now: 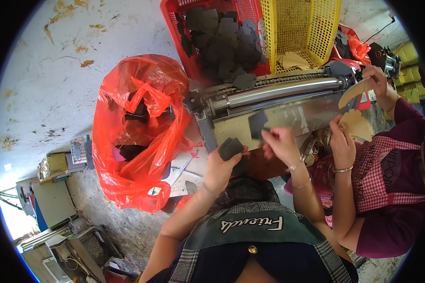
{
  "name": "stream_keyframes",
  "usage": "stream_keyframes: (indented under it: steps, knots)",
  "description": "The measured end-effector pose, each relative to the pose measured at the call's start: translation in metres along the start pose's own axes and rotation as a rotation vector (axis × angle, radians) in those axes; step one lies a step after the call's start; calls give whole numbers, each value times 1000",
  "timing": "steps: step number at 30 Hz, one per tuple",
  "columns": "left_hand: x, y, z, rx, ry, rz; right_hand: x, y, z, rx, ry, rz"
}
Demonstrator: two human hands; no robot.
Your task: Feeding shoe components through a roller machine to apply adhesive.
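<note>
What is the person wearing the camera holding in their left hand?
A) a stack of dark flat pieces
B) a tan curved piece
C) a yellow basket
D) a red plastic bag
A: the left hand grips a small stack of dark flat pieces in front of the roller machine, while the right hand pinches a single dark piece.

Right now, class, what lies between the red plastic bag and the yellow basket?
In the head view, a red crate of dark cut pieces lies between the red plastic bag and the yellow basket.
</note>
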State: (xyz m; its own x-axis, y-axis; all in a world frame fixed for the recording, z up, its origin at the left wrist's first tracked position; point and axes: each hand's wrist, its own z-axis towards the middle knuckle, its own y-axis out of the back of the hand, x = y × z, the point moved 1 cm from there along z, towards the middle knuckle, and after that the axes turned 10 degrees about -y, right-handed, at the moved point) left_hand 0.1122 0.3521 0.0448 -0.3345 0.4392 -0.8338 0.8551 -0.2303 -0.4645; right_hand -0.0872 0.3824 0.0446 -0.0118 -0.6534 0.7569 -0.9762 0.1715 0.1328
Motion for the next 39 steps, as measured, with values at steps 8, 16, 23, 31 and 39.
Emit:
stream_keyframes:
  steps: [8,16,23,31,39]
  knots:
    - [-6,-4,3,-191,47,30,16,-29,-26,326,94,-61]
    - [-1,-2,2,-102,-48,36,23,-14,13,71,123,-62]
    - [3,4,-1,-158,13,-152,18,-9,-16,110,-81,-20]
    - [0,-6,3,-191,-21,-103,27,-24,-22,277,205,-184]
    - [-1,3,0,-113,-35,-96,19,-6,11,-188,97,39]
